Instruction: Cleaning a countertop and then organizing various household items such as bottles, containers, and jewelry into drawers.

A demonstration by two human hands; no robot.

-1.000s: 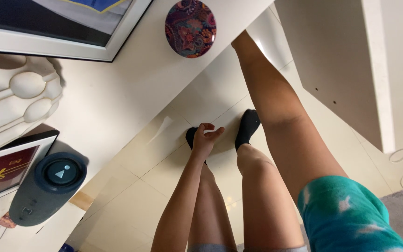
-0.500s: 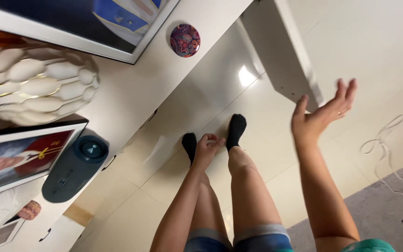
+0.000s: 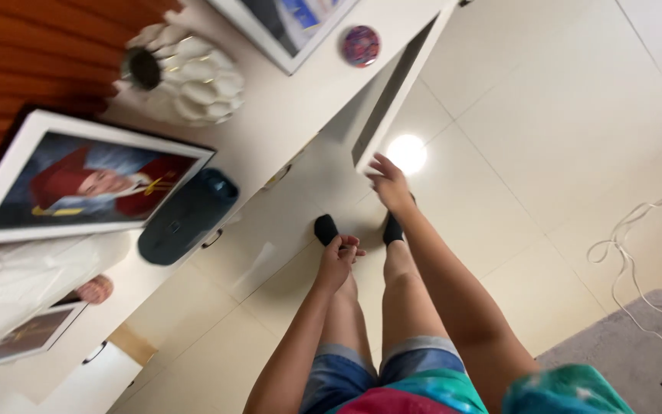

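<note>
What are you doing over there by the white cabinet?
A person stands on a pale tiled floor in dark socks, looking down. The right hand reaches forward to the edge of an open white drawer or door on the white cabinet. The left hand hangs loosely curled, holding nothing. On the cabinet stand a white bumpy vase, a framed photo, a dark speaker and a small patterned disc.

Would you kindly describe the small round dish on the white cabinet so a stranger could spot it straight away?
Start at the long white cabinet along the orange wall. Past the ribbed white vase and a framed picture sits the dish. It is the only small, round, multicoloured, patterned thing on top.
</note>
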